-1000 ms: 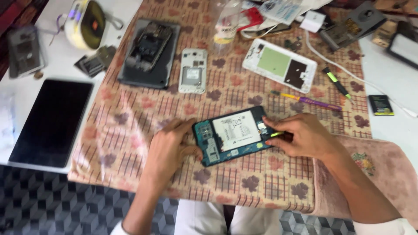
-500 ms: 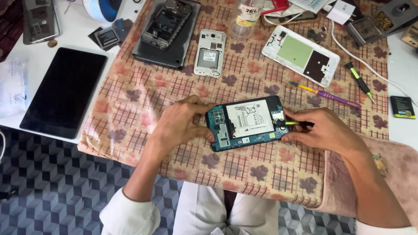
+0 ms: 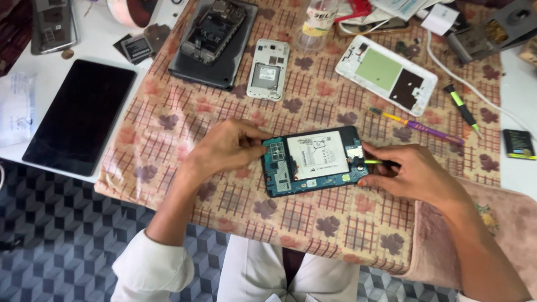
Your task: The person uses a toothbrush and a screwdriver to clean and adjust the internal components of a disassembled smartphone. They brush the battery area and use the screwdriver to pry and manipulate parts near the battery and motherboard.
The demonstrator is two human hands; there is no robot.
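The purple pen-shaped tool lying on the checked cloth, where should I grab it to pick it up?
Grip the thin purple pen-shaped tool around the middle of its shaft, coming from above. It lies flat and slanted on the checked cloth, with bare cloth along both long sides, so fingers can pinch across its narrow width.

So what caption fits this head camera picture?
Left hand steadies an opened tablet; right hand holds a small tool at its edge.
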